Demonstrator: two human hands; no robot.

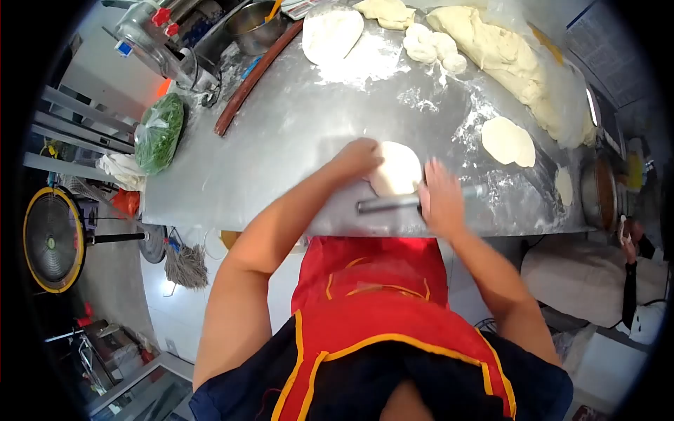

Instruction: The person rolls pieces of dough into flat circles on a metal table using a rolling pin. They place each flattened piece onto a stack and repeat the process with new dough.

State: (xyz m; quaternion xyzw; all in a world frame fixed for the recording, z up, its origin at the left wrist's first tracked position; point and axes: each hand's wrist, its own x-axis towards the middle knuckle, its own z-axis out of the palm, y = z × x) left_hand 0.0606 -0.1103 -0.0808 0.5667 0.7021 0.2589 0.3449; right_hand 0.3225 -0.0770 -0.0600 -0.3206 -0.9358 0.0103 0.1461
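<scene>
A flat round of dough (396,168) lies on the metal table near its front edge. My left hand (361,157) is closed on the left rim of this dough, fingers bent together. A grey rolling pin (387,203) crosses just below the dough, close to its lower edge. Over the pin lies my right hand (442,198), palm down, with its fingers stretched forward beside the dough's right edge. Motion blurs that hand and the pin's right end slightly.
Flattened dough pieces (508,142) lie to the right, and a large dough mass (502,63) sits at the back. A long wooden rod (258,77), a bag of greens (159,133) and a metal bowl (256,29) are at the left. Another person's hand (630,235) shows far right.
</scene>
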